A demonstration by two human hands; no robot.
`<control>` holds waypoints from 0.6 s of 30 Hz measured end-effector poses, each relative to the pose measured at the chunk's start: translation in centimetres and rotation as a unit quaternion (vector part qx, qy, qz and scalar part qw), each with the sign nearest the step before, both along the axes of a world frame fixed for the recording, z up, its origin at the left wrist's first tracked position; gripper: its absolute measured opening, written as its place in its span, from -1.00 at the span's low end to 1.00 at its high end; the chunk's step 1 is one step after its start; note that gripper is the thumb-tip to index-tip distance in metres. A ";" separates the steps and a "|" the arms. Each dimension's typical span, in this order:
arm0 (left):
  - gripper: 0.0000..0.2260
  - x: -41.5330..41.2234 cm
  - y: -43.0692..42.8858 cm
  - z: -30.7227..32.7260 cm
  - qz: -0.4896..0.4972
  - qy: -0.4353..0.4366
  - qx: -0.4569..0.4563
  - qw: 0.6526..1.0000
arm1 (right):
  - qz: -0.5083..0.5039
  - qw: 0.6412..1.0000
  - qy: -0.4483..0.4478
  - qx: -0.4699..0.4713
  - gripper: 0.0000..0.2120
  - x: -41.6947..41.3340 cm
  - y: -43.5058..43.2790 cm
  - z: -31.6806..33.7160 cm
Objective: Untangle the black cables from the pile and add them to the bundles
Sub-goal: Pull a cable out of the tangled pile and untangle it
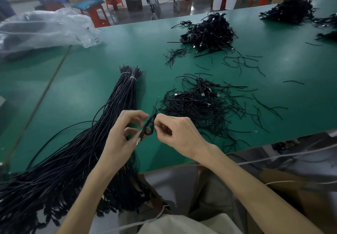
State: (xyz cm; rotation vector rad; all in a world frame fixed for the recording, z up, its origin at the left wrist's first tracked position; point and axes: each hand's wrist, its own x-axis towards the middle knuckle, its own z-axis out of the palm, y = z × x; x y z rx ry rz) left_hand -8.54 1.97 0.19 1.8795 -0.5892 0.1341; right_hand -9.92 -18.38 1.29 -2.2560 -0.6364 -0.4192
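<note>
Your left hand (120, 135) and right hand (179, 133) meet above the tabletop (109, 51), each grip pinching one looped black cable (148, 124), seemingly to pull its loop open. The tangled pile (200, 106) lies just beside your right; the tied bundles (125, 88) lie left, close for adding.

On the green table (91, 80), the long tied bundles of black cables (116, 109) lie at the left, their near ends hanging over the front edge. Just right of them lies the tangled pile of black cables (200, 106). A second black cable heap (209, 33) lies behind it, and a third heap (290, 11) at the far right. A crumpled clear plastic bag (45, 27) lies far left. In front, between bundles and pile, the left hand (124, 135) and right hand (178, 133) pinch a small coiled black cable (149, 126).
</note>
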 end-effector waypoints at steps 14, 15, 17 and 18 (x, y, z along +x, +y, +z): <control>-0.83 0.4 -2.2 2.4 0.028 -0.009 0.021 0.999 | -0.033 0.995 -0.013 0.094 -0.87 -0.3 0.4 0.1; -0.81 0.3 -2.4 2.6 0.033 -0.007 0.020 0.999 | -0.040 0.994 -0.022 0.096 -0.87 -0.3 0.5 0.1; -0.79 0.2 -2.7 3.0 0.043 0.025 0.017 0.999 | -0.059 0.994 -0.060 0.069 -0.87 -0.4 0.6 0.1; -0.79 0.3 -2.8 3.1 0.044 0.052 0.017 0.998 | -0.069 0.993 -0.085 0.042 -0.87 -0.4 0.7 0.1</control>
